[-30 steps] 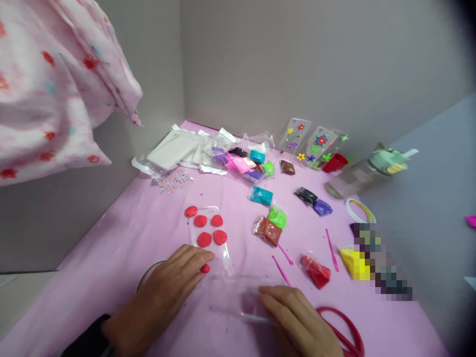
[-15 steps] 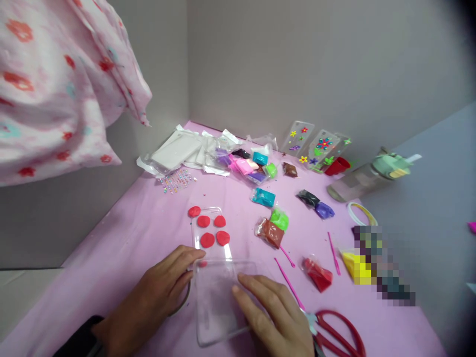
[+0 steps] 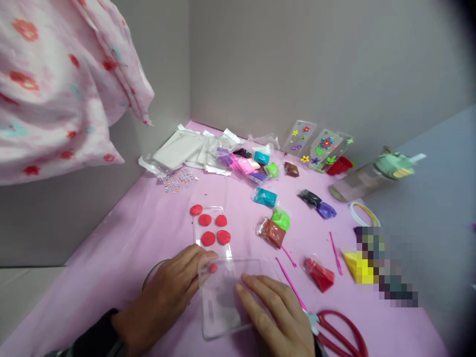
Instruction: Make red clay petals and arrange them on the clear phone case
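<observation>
Head view: right hand [image 3: 275,312] lies over the right edge of a clear tray [image 3: 219,302], thumb hidden; whether it clamps, cannot tell. Left hand [image 3: 178,272] by the upper-left corner, fingers curved, grip unclear. Red ball [image 3: 213,267] visible through tray. Scissors [image 3: 334,344] crowd the right, cut off below. Pink cloth [image 3: 111,282] spreads leftward to grey wall [image 3: 92,213].

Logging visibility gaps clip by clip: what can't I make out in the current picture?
All in the head view:
Scissors: blade tips hidden by the right hand.
Clear case: lower right corner, covered by the same hand.
Round rim: the rest lies behind the left hand.
Pixelated patch: contents masked by the pixelation.
Floral cloth: cut off by the top and left edges.
</observation>
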A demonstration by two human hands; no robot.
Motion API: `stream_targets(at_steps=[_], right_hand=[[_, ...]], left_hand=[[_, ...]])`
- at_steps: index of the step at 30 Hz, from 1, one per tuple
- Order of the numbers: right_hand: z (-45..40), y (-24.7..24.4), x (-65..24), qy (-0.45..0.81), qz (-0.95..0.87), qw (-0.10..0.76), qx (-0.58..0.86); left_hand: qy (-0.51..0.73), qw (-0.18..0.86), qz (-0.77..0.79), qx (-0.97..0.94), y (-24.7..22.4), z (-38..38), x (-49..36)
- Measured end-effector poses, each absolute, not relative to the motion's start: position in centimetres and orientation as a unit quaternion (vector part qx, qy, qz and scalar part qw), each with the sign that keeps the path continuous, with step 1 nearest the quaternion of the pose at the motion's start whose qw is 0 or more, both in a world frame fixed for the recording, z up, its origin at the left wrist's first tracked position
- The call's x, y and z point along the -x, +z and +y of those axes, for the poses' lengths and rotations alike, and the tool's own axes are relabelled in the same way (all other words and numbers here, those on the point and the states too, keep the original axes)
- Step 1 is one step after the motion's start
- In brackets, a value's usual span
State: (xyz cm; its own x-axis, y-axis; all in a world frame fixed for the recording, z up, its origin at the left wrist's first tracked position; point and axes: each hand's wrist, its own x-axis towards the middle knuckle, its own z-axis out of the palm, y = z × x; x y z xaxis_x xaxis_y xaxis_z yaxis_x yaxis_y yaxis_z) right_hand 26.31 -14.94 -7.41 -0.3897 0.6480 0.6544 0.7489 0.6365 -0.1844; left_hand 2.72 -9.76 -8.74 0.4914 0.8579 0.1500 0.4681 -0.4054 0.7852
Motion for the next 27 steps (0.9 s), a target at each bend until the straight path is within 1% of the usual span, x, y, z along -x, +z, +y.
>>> stream_targets(at_steps=[2, 4, 8, 11, 13, 16, 22, 27], right_hand=[[-14.9, -7.2, -26.3, -0.067, -0.831, 0.358, 0.420], [-14.9, -6.6, -26.3, -0.063, -0.838, 0.343, 0.419], [-14.7, -5.3, -26.0, -0.045, -0.869, 0.273, 0.410], [-14.5, -4.8, -25.4, -0.043, -0.887, 0.243, 0.390], [-14.3, -4.9, -25.0, -0.054, -0.892, 0.235, 0.382], [-14.0, -5.4, -24.7, -0.076, -0.890, 0.239, 0.381], [-14.1, -6.5, -24.7, -0.078, -0.897, 0.217, 0.377], [-13.9, -7.3, -24.4, -0.081, -0.901, 0.224, 0.362]], left_hand=[[0.285, 0.335, 0.427, -0.790, -8.4, -9.6, -2.1], [0.303, 0.292, 0.466, -0.778, -7.9, -9.7, -1.2], [0.347, 0.184, 0.555, -0.733, -6.8, -10.6, 0.1], [0.349, 0.174, 0.519, -0.760, -6.7, -11.8, -0.3], [0.335, 0.167, 0.471, -0.799, -7.2, -12.5, -0.8], [0.291, 0.118, 0.422, -0.850, -8.3, -13.1, -1.3], [0.191, 0.023, 0.392, -0.899, -9.6, -14.1, -2.0], [0.161, 0.006, 0.389, -0.907, -9.6, -14.8, -2.4]])
